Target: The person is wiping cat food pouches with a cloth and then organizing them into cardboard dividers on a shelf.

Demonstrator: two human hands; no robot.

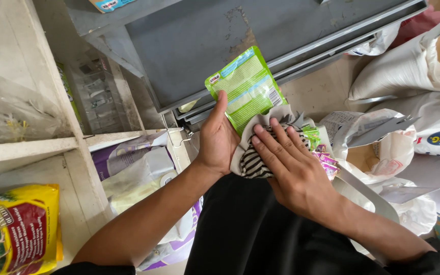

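My left hand [219, 137] holds a green pouch [245, 86] from below, thumb up along its left edge. My right hand [286, 163] lies flat on a black-and-white striped cloth [253, 163] that covers the pouch's lower part. Under the cloth, more small green and pink pouches [324, 153] stick out to the right. Both hands are above my lap in black trousers [250, 234].
An open grey metal drawer [189, 46] is right behind the pouch. White sacks [408, 71] and plastic bags [383, 147] crowd the right. Wooden shelves [31, 147] stand left, with a yellow bag [16, 229] and a purple-white bag [133, 168] below.
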